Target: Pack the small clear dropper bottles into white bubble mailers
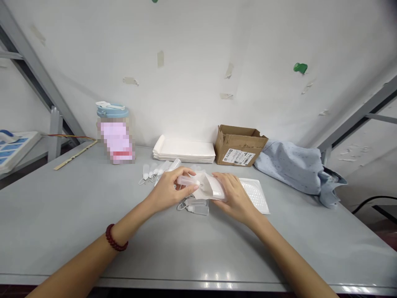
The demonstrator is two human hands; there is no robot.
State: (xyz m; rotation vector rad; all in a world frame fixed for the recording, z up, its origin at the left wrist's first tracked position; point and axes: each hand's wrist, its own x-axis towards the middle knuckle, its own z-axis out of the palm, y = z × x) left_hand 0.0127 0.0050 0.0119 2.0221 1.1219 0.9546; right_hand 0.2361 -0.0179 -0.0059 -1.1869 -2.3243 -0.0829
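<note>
Pale wall, dotted with tape scraps and a green patch high toward 1 o'clock, rises behind a grey table. Take the white bag as the hub of the dial: it is above the table, gripped by the right hand, fingers over its top and thumb side beneath. Its mouth gapes toward 9 o'clock. Facing that mouth, the left hand pinches a clear bottle between thumb and fingers; the bottle lies nearly level, its far end at the opening, though how far inside it reaches is hard to tell. A red bracelet circles the left wrist at 8 o'clock.

More bottles lie on the table at 7 o'clock, below the hands, and a row with white loops sits at 10, partly hidden by the left hand. Padded bag lies flat at 3 o'clock, beside the right hand. Stacked mailers rest at 11, an open carton with a label stands at 1, and a bunched blue cloth lies at 2. Farther out at 10 are a blue-lidded container, a pixelated pink item in front of it, and a thin strip.
</note>
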